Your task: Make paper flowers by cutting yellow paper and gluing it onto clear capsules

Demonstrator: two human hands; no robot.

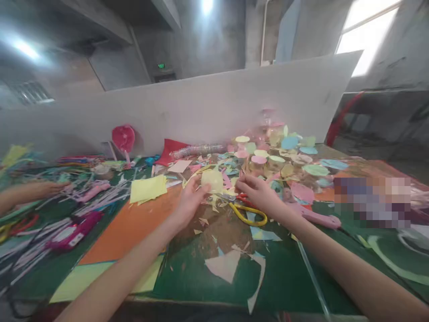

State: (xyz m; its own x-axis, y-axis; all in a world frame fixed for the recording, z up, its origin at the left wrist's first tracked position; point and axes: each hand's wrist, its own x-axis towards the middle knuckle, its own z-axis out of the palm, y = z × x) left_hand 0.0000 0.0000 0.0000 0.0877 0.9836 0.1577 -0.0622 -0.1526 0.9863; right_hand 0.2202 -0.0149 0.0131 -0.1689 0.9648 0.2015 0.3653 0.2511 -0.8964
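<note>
Holding yellow paper [212, 180] in left hand [190, 202], right hand [257, 194] near scissors [248, 214]

Person's own body: a bare left forearm [124, 264] and bare right forearm [338, 268], long and tapering to slim wrists, ending in an unclad left hand [191, 201] and right hand [259, 194]; their outlines are probably stretched by the wide view.

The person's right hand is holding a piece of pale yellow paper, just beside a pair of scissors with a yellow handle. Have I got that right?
Not quite: the head view shows the pale yellow paper held by the left hand, not the right hand. It is indeed beside the scissors with a yellow handle.
</note>
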